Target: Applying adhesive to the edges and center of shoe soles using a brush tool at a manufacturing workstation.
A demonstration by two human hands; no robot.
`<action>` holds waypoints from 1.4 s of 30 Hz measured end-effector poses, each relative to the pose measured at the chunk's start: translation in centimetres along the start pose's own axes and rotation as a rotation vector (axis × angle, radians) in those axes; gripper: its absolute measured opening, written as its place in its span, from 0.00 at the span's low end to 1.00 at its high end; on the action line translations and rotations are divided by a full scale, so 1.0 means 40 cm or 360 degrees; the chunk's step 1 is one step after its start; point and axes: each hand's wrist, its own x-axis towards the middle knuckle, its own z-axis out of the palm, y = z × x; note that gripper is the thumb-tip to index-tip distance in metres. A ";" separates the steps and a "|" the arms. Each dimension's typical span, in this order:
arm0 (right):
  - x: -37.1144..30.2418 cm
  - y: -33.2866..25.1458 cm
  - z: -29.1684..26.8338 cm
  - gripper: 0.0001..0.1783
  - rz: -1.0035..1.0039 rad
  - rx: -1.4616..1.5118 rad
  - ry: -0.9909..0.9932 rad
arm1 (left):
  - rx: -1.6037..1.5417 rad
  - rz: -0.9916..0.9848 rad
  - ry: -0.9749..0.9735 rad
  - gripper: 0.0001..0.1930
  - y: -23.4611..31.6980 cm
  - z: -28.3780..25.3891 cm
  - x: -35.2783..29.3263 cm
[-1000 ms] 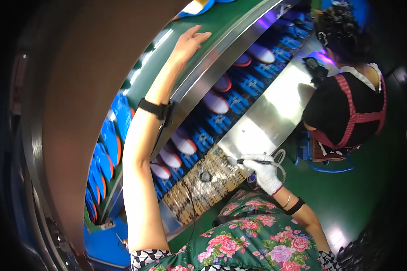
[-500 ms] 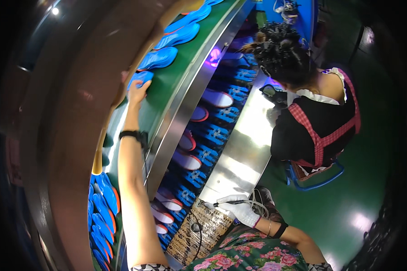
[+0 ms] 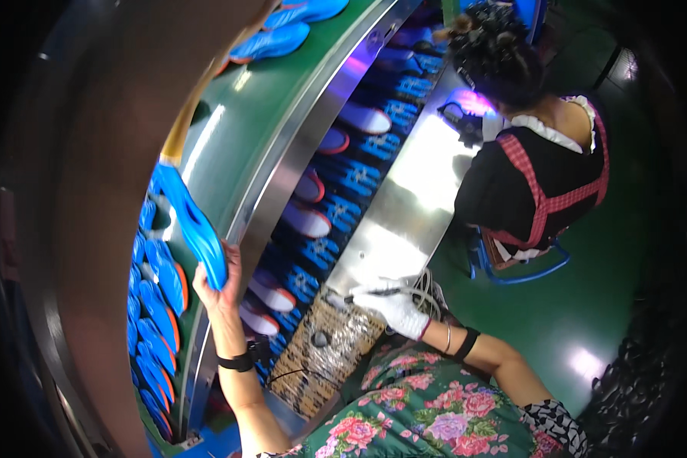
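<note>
My left hand (image 3: 220, 284) grips a long blue shoe sole (image 3: 193, 226) by its near end, lifted off the green upper belt (image 3: 267, 114). A black band sits on that wrist. My right hand (image 3: 393, 305), in a white glove, holds a thin pen-like tool (image 3: 362, 295) with a cord, its tip over the shiny steel bench (image 3: 404, 206). A patterned mat (image 3: 324, 355) lies just below the tool.
Blue soles with orange edges (image 3: 156, 305) are stacked at the left. A lower belt carries blue soles and white-and-red shoe parts (image 3: 328, 206). More blue soles (image 3: 275, 40) lie far up the green belt. A co-worker in a black top (image 3: 538, 175) bends over the bench by a purple light.
My left arm has pulled back from the far end of the green belt toward me, now with a blue sole in the hand. The right hand has stayed at the bench with its tool.
</note>
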 end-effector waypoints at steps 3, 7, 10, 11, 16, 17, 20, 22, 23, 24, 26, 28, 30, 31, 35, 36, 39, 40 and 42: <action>0.016 0.010 0.019 0.10 0.0031 0.0062 0.0041 | -0.0145 0.0053 -0.0202 0.29 -0.049 0.035 -0.128; 0.005 -0.048 0.055 0.12 0.0136 0.0313 -0.0009 | 0.0242 0.0039 0.0230 0.27 -0.078 0.004 -0.305; -0.008 -0.096 0.083 0.11 0.0180 0.0557 0.0008 | 0.0562 -0.0265 0.0427 0.39 -0.084 -0.086 -0.445; -0.013 -0.127 0.099 0.11 0.0179 0.0637 0.0023 | 0.0550 -0.0329 0.0508 0.42 -0.095 -0.050 -0.473; -0.043 -0.200 0.198 0.12 -0.0979 -0.1009 -0.0169 | -0.0233 -0.0578 0.0182 0.50 -0.221 -0.061 -0.548; -0.040 -0.209 0.219 0.13 -0.1083 -0.1128 -0.0202 | -0.0247 -0.0542 0.0180 0.55 -0.264 -0.069 -0.561; -0.042 -0.216 0.256 0.13 -0.1239 -0.1267 -0.0175 | -0.0574 -0.0624 0.0122 0.60 -0.321 -0.059 -0.534; -0.038 -0.216 0.273 0.12 -0.0732 -0.0792 -0.0292 | -0.0813 -0.0621 -0.0090 0.55 -0.338 -0.046 -0.521; -0.036 -0.209 0.270 0.12 -0.0720 -0.0792 -0.0294 | -0.0817 -0.0622 -0.0079 0.55 -0.339 -0.025 -0.511; -0.034 -0.205 0.263 0.10 -0.0779 -0.0867 -0.0303 | -0.0967 -0.0540 -0.0163 0.51 -0.336 0.003 -0.500; -0.025 -0.204 0.274 0.07 -0.1003 -0.0897 -0.0258 | -0.0984 -0.0434 0.0191 0.45 -0.339 -0.021 -0.508; -0.016 -0.196 0.272 0.09 -0.1093 -0.1011 -0.0281 | -0.0693 -0.0434 0.0405 0.46 -0.340 0.012 -0.507; -0.015 -0.192 0.265 0.10 -0.1286 -0.1215 -0.0294 | -0.0305 -0.0449 0.0655 0.48 -0.331 0.072 -0.496; -0.015 -0.184 0.270 0.11 -0.1380 -0.1272 -0.0316 | -0.0297 -0.0438 0.0663 0.48 -0.332 0.070 -0.503; -0.017 -0.174 0.274 0.13 -0.1683 -0.1408 -0.0362 | -0.0198 -0.0398 0.0735 0.50 -0.335 0.088 -0.513; -0.015 -0.179 0.273 0.14 -0.1728 -0.1416 -0.0354 | -0.0113 -0.0365 0.0709 0.50 -0.334 0.099 -0.512; -0.028 -0.191 0.289 0.15 -0.1841 -0.1405 -0.0328 | -0.0026 -0.0309 0.0669 0.53 -0.344 0.112 -0.527; -0.034 -0.190 0.295 0.16 -0.1878 -0.1384 -0.0324 | -0.0016 -0.0299 0.0646 0.55 -0.347 0.113 -0.529; -0.056 -0.122 0.305 0.16 -0.1787 -0.1449 -0.0214 | -0.0021 -0.0353 0.0586 0.56 -0.366 0.093 -0.535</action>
